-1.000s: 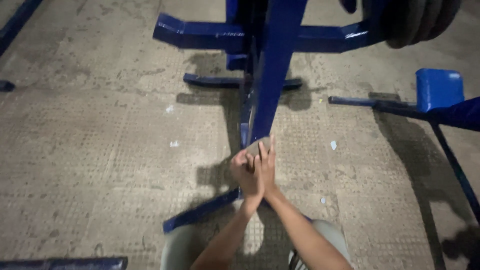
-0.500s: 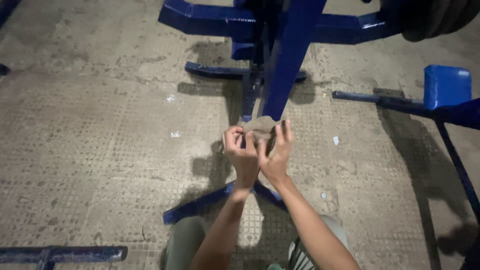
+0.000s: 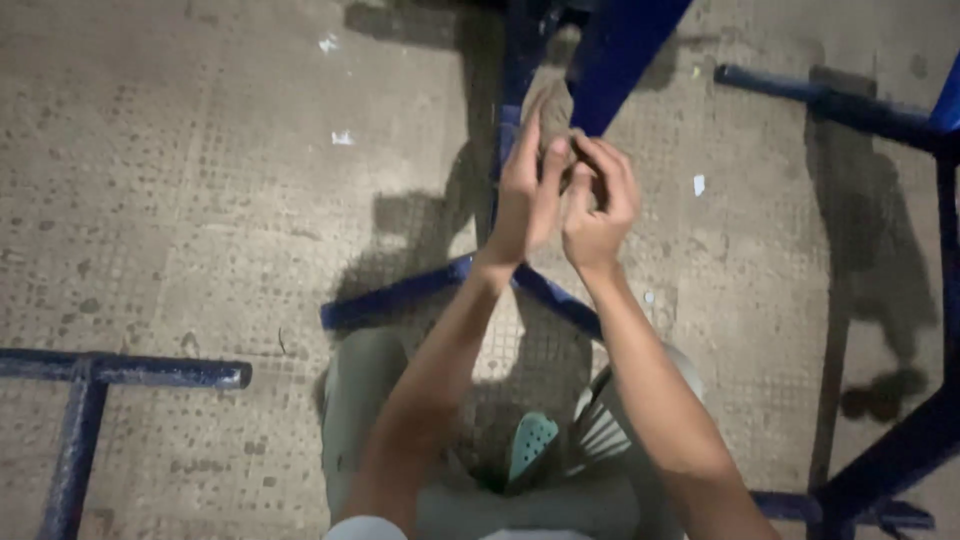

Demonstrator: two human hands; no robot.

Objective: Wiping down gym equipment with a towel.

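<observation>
A rough, dimpled concrete floor fills the view, with small pale scraps lying on it at the far left and to the right of the hands. Across it stands a blue metal frame: a thick slanted post at the far centre, cut off by the top edge, thin floor bars crossing near the middle, and more blue bars at the near left and along the right side, all running out of view. No package, label or sign can be made out.

The left hand is held flat and upright, fingers straight and together, pressed against a small grey-brown cloth. The right hand curls its fingers about the cloth's near side. The cloth sits between both hands, just before the blue post; most of it is hidden behind the fingers.

A teal clog shows near the bottom, partly covered by the forearms.
</observation>
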